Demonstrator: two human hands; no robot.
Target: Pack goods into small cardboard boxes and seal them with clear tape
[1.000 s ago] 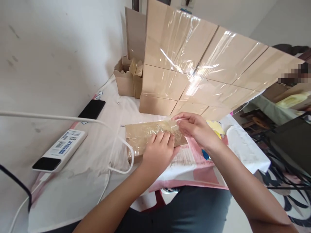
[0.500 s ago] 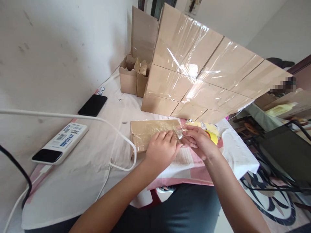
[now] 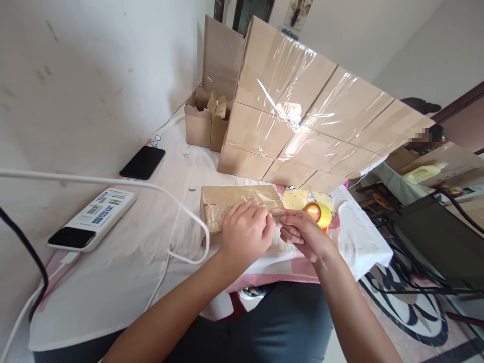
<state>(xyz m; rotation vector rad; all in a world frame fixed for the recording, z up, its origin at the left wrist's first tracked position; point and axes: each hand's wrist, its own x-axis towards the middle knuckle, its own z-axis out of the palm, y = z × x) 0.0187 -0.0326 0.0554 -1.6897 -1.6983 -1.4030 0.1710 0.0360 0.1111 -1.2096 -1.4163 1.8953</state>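
left hand (image 3: 245, 233) pressed flat, fingers spread, on small cardboard box (image 3: 234, 202) lying on white cloth table (image 3: 124, 262), right hand (image 3: 302, 233) pinching clear tape at box's right end, yellow tape roll (image 3: 320, 213) just beside, wrapped box stack (image 3: 302, 131) behind

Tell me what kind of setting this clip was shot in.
Probably a room at home used for packing parcels. A stack of film-wrapped cardboard boxes stands on a cloth-covered table, both hands press tape onto a small cardboard box, and a patterned floor rug lies beside it.
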